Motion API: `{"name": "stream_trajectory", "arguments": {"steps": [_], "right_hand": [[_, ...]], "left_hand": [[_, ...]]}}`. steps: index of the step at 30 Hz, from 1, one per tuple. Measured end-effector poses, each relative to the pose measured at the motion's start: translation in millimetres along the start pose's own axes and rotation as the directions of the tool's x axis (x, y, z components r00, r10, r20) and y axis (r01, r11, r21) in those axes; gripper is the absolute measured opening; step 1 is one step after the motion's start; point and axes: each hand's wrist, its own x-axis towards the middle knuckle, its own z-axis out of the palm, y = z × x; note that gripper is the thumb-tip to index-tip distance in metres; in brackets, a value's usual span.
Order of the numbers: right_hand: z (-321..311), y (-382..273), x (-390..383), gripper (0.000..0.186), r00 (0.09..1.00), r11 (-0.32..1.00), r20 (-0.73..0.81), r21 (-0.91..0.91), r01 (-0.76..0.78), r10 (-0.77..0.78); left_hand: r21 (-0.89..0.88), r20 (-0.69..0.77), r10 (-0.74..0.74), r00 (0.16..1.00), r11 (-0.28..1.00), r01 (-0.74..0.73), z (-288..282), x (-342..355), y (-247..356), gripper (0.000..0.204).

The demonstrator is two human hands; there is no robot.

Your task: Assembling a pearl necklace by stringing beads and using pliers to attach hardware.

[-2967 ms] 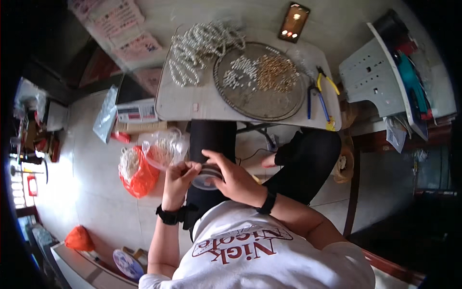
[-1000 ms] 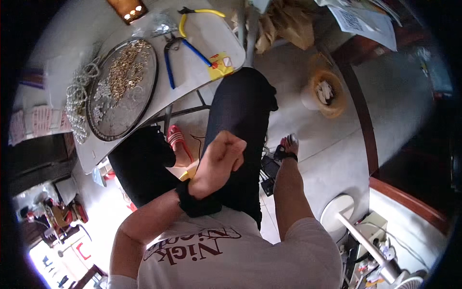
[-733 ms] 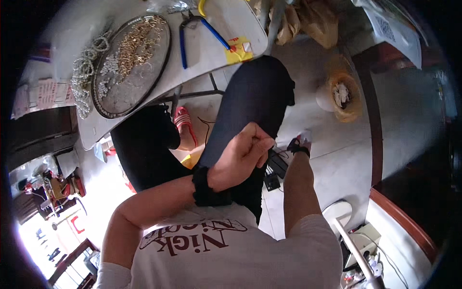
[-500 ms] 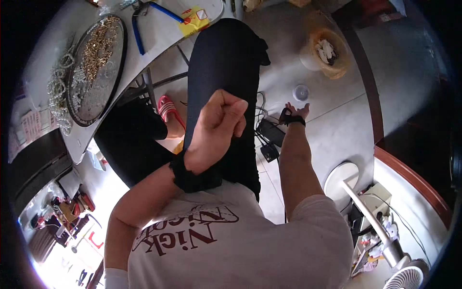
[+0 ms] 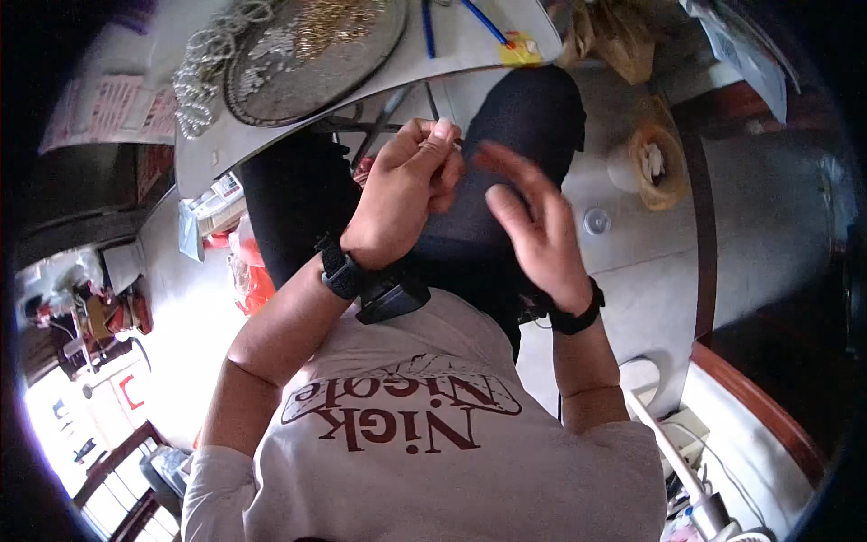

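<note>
Above my lap, my left hand [image 5: 397,194] is closed, with thumb and index finger pinched together. Whatever it grips at the fingertips is too small to make out. My right hand [image 5: 542,239] is just to its right, thumb and fingers apart, the index finger smeared by motion and pointing toward the left fingertips. Beyond the hands, a round dark-rimmed tray [image 5: 264,121] on the table holds a heap of gold-coloured small pieces [image 5: 339,25] and some clear pieces [image 5: 257,70]. Strands of pale beads [image 5: 196,95] lie along the tray's left side.
Blue-handled pliers [image 5: 428,32] and a yellow packet [image 5: 521,56] lie on the white table [image 5: 397,83]. At the right, a bag-lined bin [image 5: 675,188] and a clear round container [image 5: 596,221] are on the floor. A fan pole [image 5: 666,447] rises at the lower right.
My right hand has come up from the floor beside the clear container to near my left hand. The left hand stays pinched. The view has shifted, with the table now farther up.
</note>
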Motion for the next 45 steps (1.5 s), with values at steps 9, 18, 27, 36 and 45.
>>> {"name": "stream_trajectory", "arguments": {"steps": [9, 18, 27, 36, 45], "right_hand": [[110, -48, 20, 0.02, 0.945, 0.979, 0.326, -0.194, 0.057, 0.009], [158, -73, 50, 0.021, 0.958, 0.973, 0.285, -0.206, 0.108, -0.046], [171, -83, 54, 0.018, 0.864, 0.966, 0.497, -0.253, 0.052, 0.084], [174, -102, 101, 0.022, 0.949, 0.98, 0.315, 0.177, -0.086, 0.027], [179, -100, 101, 0.021, 0.916, 0.976, 0.391, 0.15, -0.159, 0.089]], "left_hand": [[-0.283, -0.091, 0.252, 0.964, 0.921, -0.267, -97, -44, 37, 0.021], [-0.094, -0.097, 0.417, 0.904, 0.9, -0.426, -137, -81, 33, 0.042], [-0.209, -0.178, 0.365, 0.914, 0.893, -0.398, -161, -89, 38, 0.03], [-0.174, -0.115, 0.357, 0.927, 0.911, -0.373, -165, -94, 39, 0.023], [-0.246, -0.09, 0.327, 0.941, 0.908, -0.339, -161, -92, 38, 0.019]]}}
